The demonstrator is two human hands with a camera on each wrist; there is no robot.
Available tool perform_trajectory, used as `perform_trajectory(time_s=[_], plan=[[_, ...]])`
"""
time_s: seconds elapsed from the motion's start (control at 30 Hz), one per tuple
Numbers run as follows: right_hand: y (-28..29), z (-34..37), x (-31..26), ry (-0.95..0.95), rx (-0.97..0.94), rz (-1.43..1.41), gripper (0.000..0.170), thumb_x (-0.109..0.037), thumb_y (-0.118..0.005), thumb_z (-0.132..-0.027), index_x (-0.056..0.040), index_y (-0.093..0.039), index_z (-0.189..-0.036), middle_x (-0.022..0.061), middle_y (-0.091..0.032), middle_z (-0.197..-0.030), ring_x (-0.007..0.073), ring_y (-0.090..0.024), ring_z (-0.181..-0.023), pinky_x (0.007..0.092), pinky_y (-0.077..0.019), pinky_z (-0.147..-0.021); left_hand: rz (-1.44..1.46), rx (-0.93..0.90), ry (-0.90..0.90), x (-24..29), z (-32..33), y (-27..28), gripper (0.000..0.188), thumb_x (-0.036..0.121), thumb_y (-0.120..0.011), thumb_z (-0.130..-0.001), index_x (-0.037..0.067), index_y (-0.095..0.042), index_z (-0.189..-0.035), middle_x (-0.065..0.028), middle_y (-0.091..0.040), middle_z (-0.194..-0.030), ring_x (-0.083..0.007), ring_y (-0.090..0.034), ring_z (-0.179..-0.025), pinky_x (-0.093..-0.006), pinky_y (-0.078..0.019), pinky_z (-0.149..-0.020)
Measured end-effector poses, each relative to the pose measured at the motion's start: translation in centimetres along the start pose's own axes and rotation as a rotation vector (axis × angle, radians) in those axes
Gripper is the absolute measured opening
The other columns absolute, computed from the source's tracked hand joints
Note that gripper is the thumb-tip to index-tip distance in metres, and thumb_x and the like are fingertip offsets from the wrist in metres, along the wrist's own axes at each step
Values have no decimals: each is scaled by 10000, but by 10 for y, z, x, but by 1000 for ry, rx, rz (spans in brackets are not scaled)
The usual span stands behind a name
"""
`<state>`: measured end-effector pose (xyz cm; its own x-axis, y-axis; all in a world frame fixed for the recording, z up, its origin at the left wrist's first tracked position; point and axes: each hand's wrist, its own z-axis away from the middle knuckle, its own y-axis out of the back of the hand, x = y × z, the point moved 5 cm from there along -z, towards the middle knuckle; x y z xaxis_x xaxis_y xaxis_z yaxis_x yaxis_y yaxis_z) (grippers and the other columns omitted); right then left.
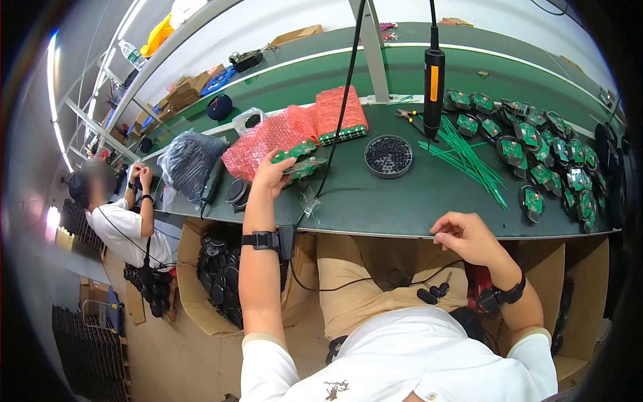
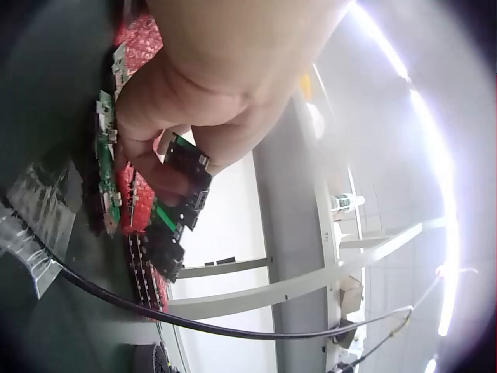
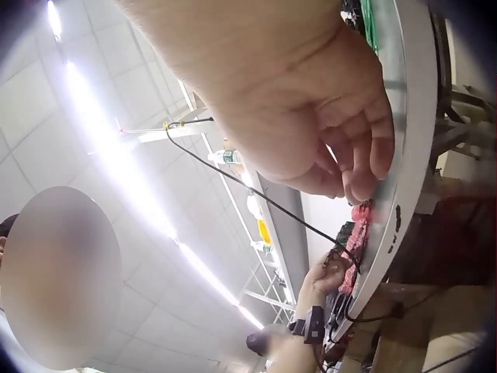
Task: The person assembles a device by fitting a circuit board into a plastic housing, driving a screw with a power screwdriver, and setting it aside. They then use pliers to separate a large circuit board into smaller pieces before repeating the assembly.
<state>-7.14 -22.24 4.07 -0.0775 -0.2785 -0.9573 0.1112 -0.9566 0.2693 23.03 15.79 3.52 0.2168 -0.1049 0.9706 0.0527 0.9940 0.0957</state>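
My left hand (image 1: 269, 175) pinches a green circuit board (image 1: 292, 153) in front of the red bubble wrap (image 1: 261, 144). In the left wrist view, the fingers of that hand (image 2: 194, 109) curl round a dark-backed board (image 2: 185, 183); another board (image 2: 106, 163) lies beside it on the bench side. More boards (image 1: 345, 135) stand in a row under the wrap. My right hand (image 1: 469, 238) hovers at the bench's front edge with loosely bent fingers and nothing in them; the right wrist view shows the same hand (image 3: 311, 116) with no object between its fingers.
A round tray of black parts (image 1: 388, 157) sits mid-bench under a hanging screwdriver (image 1: 433, 90). Green sticks (image 1: 469, 161) and pliers (image 1: 410, 118) lie right of it. Many board assemblies (image 1: 532, 201) cover the right side. A black cable (image 1: 341, 107) hangs near my left hand. Another person (image 1: 124, 221) sits left.
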Motion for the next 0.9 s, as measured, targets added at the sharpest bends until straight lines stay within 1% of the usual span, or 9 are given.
perform_trajectory(time_s=[0.17,0.23,0.27,0.37,0.47,0.53,0.63,0.7,0.9], plan=[[-14,-3,-15,60,-51,-10,135,-59,-658,-973,35,-693,-1065,76,-742,-872,116,-692,-769,276,-569,-725,-177,110,-102,4,16,11,799,63,-833,-846,8,-426,-1531,-184,-604,-1373,-269,-652,-1133,-428,-559,-935],[-21,-10,-13,64,-63,-63,148,-81,-660,-987,30,-689,-1080,74,-739,-878,117,-693,-783,278,-573,-728,-152,237,-520,17,40,20,708,53,-815,-859,-2,-489,-1484,-196,-638,-1344,-241,-648,-1148,-393,-536,-983],[-25,-16,-12,68,-70,-112,162,-104,-663,-1000,25,-686,-1095,72,-735,-885,118,-694,-798,280,-576,-731,-54,241,-539,17,64,19,564,22,-750,-905,-7,-544,-1429,-193,-664,-1320,-217,-640,-1170,-356,-510,-1018],[-38,-39,-15,32,-25,-306,241,-158,-666,-1024,13,-645,-1193,74,-717,-965,127,-691,-832,291,-584,-743,-23,158,-582,23,145,-3,420,-8,-623,-990,-11,-557,-1405,-132,-696,-1264,-164,-637,-1122,-293,-487,-980],[-66,-60,-42,81,50,-583,310,-192,-660,-1038,-7,-592,-1277,76,-686,-1048,135,-687,-861,300,-608,-734,-10,-77,-570,15,204,-59,370,-24,-651,-951,7,-633,-1319,-98,-704,-1174,-146,-628,-1075,-304,-490,-973],[-82,-72,-42,55,-32,-508,319,-181,-661,-1035,-16,-578,-1295,85,-681,-1079,146,-697,-856,295,-620,-721,-28,-208,-511,2,218,-92,393,-22,-671,-930,9,-634,-1320,-85,-701,-1166,-133,-622,-1019,-296,-497,-959],[-90,-79,-35,20,-82,-342,281,-133,-679,-1012,-23,-597,-1257,112,-701,-1062,170,-731,-827,292,-647,-663,-303,-127,-596,-11,221,-118,405,-2,-736,-878,34,-670,-1277,-87,-701,-1099,-169,-667,-996,-318,-532,-888],[-83,-73,-34,47,81,-108,234,-93,-692,-990,0,-621,-1191,135,-720,-999,181,-747,-797,302,-646,-633,-319,-86,-633,-18,221,-129,386,-1,-747,-861,33,-689,-1241,-106,-702,-1084,-207,-683,-981,-334,-538,-872],[-72,-58,-24,135,306,-14,193,-50,-692,-970,21,-620,-1135,141,-730,-931,196,-752,-783,327,-641,-628,-352,-23,-657,-25,218,-153,275,7,-763,-830,23,-744,-1104,-152,-701,-1049,-309,-703,-956,-379,-546,-850]])
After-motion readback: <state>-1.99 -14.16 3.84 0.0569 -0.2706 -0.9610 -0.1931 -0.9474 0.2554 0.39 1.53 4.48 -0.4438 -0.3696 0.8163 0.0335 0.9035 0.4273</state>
